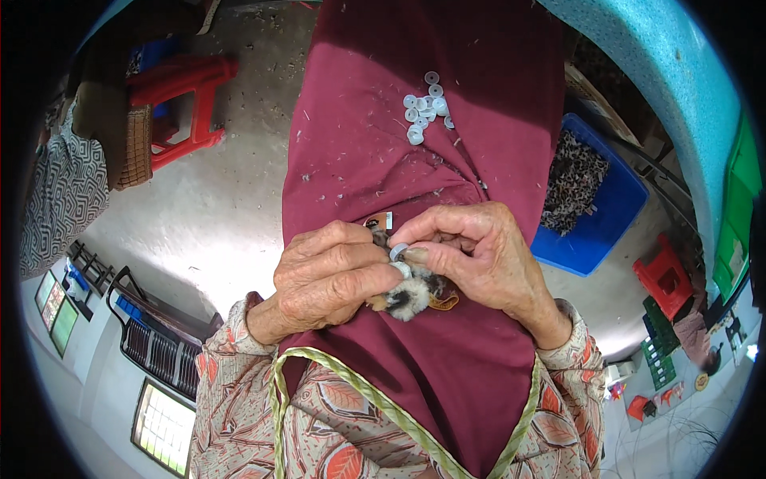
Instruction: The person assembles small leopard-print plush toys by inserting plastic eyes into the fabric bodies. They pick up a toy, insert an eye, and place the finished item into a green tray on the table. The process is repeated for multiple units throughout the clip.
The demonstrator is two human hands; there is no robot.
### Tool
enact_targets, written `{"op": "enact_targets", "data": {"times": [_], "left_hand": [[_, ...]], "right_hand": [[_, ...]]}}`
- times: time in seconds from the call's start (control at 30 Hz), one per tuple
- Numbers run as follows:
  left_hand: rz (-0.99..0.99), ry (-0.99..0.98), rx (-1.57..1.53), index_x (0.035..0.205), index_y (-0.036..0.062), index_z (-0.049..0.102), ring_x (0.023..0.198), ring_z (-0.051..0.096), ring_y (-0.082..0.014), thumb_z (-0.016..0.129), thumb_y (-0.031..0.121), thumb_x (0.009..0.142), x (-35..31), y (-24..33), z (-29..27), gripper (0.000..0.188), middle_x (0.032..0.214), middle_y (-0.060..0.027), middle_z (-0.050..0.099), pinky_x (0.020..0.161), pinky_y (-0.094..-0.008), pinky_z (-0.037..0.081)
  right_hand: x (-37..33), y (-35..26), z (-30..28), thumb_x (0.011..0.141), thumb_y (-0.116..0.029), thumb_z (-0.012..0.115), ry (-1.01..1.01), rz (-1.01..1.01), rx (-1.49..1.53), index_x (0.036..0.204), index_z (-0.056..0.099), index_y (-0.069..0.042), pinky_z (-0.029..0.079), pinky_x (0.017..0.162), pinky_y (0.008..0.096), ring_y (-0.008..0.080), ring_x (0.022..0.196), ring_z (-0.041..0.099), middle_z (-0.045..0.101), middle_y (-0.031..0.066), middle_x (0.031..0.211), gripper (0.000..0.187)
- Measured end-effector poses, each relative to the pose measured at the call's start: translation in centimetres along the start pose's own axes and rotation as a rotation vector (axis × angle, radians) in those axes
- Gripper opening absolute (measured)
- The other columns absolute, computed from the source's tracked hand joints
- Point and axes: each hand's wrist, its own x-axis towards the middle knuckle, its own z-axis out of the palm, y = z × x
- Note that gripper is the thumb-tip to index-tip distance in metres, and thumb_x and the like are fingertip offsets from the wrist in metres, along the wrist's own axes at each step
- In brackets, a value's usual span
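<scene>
Both grips are closed: a small fluffy piece (411, 295) is clasped by the left hand (331, 275). A white ring (398, 251) is pinched by the right hand (471, 251). More white rings (427, 108) lie farther off on the maroon cloth (447, 375).

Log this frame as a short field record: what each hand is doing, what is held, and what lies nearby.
left hand: left hand grips a small fluffy brown-and-white chick
right hand: right hand pinches a small pale plastic ring over the chick
lap: maroon cloth bears a cluster of pale plastic rings
surroundings: red plastic stool; blue plastic tray

fluffy chick (411, 297), small white ring (398, 251) above
</scene>
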Motion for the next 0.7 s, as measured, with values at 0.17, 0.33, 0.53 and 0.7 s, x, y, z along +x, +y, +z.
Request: {"op": "enact_targets", "data": {"times": [0.17,0.33,0.53,0.7], "left_hand": [[-0.048,0.017,-0.004,0.086,0.0013,0.068,0.067,0.06,-0.023,0.076,0.01,0.062,-0.3,0.1,0.1,0.027,0.075,-0.0081,0.062,0.057,-0.0318,0.052],[-0.066,0.025,0.005,0.087,-0.0001,0.067,0.068,0.061,-0.0242,0.076,0.01,0.065,-0.3,0.1,0.2,0.027,0.074,-0.0095,0.062,0.06,-0.0336,0.053],[-0.079,0.022,0.044,0.087,-0.0007,0.067,0.068,0.061,-0.025,0.075,0.01,0.068,-0.1,0.3,0.3,0.024,0.075,-0.0112,0.063,0.062,-0.0343,0.053],[-0.166,0.077,-0.021,0.095,-0.0023,0.066,0.072,0.063,-0.0268,0.072,0.011,0.073,-0.2,0.4,0.9,0.026,0.082,-0.0139,0.065,0.064,-0.033,0.053]], "right_hand": [[-0.2,0.0,0.0,0.085,0.002,0.06,0.023,0.04,0.075,0.096,0.066,0.002,0.051,0.068,0.0217,0.0069,0.077,0.062,0.067,0.0046,0.083,0.013],[-0.2,0.0,0.2,0.084,0.001,0.061,0.057,0.049,0.072,0.094,0.067,0.002,0.052,0.069,0.022,0.0073,0.077,0.062,0.067,0.0044,0.083,0.011],[-0.3,0.5,0.2,0.083,0.001,0.063,0.081,-0.089,-0.009,0.093,0.067,0.003,0.051,0.066,0.0227,0.0069,0.076,0.062,0.067,0.0051,0.081,0.011],[-0.4,1.2,0.5,0.083,0.0,0.064,0.165,-0.304,-0.163,0.09,0.066,0.003,0.051,0.066,0.0225,0.0062,0.075,0.062,0.068,0.0048,0.081,0.008]]}}
